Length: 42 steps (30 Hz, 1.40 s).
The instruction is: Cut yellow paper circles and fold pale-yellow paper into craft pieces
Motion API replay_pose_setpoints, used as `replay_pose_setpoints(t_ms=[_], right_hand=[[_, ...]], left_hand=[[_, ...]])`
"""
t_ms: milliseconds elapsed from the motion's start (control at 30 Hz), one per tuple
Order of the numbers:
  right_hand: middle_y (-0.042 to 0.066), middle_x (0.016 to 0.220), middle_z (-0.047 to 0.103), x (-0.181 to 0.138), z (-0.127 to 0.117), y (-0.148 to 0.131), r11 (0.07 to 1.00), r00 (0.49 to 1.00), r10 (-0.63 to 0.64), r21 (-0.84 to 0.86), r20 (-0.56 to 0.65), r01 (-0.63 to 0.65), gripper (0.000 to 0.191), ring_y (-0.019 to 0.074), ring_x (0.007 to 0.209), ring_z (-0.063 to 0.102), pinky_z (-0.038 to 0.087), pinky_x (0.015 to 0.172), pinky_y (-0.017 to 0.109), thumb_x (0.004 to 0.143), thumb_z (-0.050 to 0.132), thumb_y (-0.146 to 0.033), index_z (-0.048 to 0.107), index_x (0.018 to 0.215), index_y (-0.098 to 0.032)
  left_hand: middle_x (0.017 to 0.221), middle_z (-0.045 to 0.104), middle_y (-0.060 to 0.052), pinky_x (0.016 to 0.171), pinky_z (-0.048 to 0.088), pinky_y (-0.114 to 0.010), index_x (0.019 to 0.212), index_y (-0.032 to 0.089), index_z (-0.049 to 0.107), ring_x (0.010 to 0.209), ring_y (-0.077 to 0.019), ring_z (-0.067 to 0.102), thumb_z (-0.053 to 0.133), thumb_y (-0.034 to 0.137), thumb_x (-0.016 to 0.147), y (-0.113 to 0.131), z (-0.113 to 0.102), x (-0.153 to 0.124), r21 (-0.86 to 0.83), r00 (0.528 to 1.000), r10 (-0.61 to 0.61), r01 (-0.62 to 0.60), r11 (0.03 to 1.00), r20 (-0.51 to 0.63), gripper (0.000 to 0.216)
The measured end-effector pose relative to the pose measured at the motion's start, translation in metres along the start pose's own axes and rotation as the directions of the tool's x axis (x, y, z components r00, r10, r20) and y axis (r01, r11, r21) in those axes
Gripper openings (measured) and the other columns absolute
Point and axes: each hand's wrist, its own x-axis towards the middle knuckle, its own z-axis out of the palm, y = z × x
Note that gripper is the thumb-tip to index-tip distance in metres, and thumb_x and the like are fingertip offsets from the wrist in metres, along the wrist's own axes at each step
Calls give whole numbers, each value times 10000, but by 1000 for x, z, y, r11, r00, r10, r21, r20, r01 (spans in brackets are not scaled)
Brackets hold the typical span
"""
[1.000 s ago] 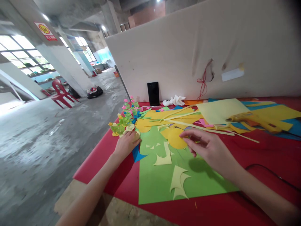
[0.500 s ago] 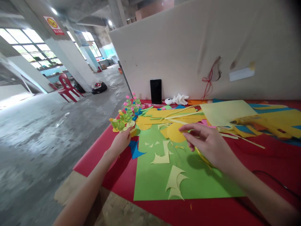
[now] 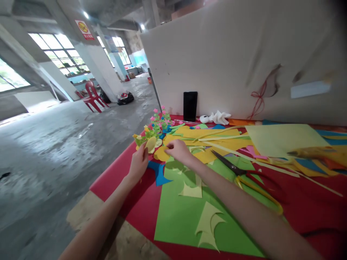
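My left hand (image 3: 139,161) is closed on a pale yellow paper circle (image 3: 151,144), held upright between thumb and fingers at the table's left edge. Close beside it, my right hand (image 3: 179,151) has its fingertips pinched at the edge of a deeper yellow paper circle (image 3: 162,154). Under my right forearm lies a green paper sheet (image 3: 173,216) with pale yellow offcuts (image 3: 210,224) on it. Scissors (image 3: 237,170) with red and yellow handles rest to the right of that arm. A blue paper scrap (image 3: 160,174) lies below my hands.
Small paper plants with pink and yellow tops (image 3: 155,124) stand along the left edge. Behind are a black phone (image 3: 190,105), crumpled white tissue (image 3: 220,117) and layered paper strips (image 3: 214,135). A yellow glue gun (image 3: 311,152) lies right. A pale board (image 3: 230,65) rises behind the red tabletop (image 3: 132,206).
My right hand has moved left with the yellow circle, uncovering the scissors. My left hand has lifted the pale circle upright. The view has turned slightly left.
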Motion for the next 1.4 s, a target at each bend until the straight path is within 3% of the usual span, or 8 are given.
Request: replay_pose_setpoints(t_ms=[167,300,400,600,700,1167,1300,1400], right_hand=[[67,1124,583,32,18,-17,984,1000,19,-179,10,-17,257,208,935,593,506,775,414,870,542,-297,551,1099,-179],[71,1155,567,38,35,-17,961,1000,-9,-278,-20,3,267,218,969,579,496,796,428,868,546,-292,546,1112,-184],[75,1170,558,38,44,-14,949,999,-30,-315,-26,20,282,223,978,575,494,801,436,868,546,-292,536,1127,-181],[68,1132,576,44,45,-13,941,999,22,-338,35,-9,279,215,946,590,507,770,415,863,554,-294,540,1117,-178],[67,1134,575,47,44,-12,939,998,38,-343,59,-15,276,214,947,589,507,771,413,864,554,-295,542,1114,-181],[63,1116,585,56,39,-3,971,991,54,-237,125,-23,262,206,914,598,514,756,403,872,538,-301,549,1103,-176],[66,1131,578,54,39,-1,975,992,79,-214,100,-56,262,209,936,592,508,770,408,869,545,-297,549,1105,-184],[67,1138,575,51,35,4,977,994,95,-197,48,-84,262,210,946,589,505,776,409,870,543,-296,547,1109,-189]], left_hand=[[904,619,-53,681,508,-324,1129,130,506,738,-143,606,439,315,898,-3,-4,1,-22,998,20,-22,1000,-59,303],[742,635,-45,640,466,-282,1125,132,505,661,-169,606,366,266,897,1,-8,-1,-11,993,54,-56,998,-109,299],[735,641,-40,625,453,-259,1119,140,507,642,-166,600,377,263,875,4,-14,-2,-16,986,66,-69,997,-152,302],[692,602,-17,608,430,-255,1093,143,504,632,-157,568,350,292,886,4,-29,0,-26,939,14,-25,999,-345,298],[680,583,-9,606,424,-252,1073,156,511,654,-159,564,360,308,885,4,-32,-1,-30,924,13,-27,999,-381,285],[661,594,2,540,400,-221,1075,136,508,532,-113,523,369,294,885,5,-20,-7,-36,940,107,-126,991,-323,284],[765,640,-45,599,446,-247,1128,122,481,640,-149,594,337,283,906,3,-12,-7,-19,967,125,-132,991,-221,310],[832,648,-74,650,480,-291,1150,113,480,740,-181,625,331,269,921,2,-5,-7,11,986,144,-144,990,-77,315]])
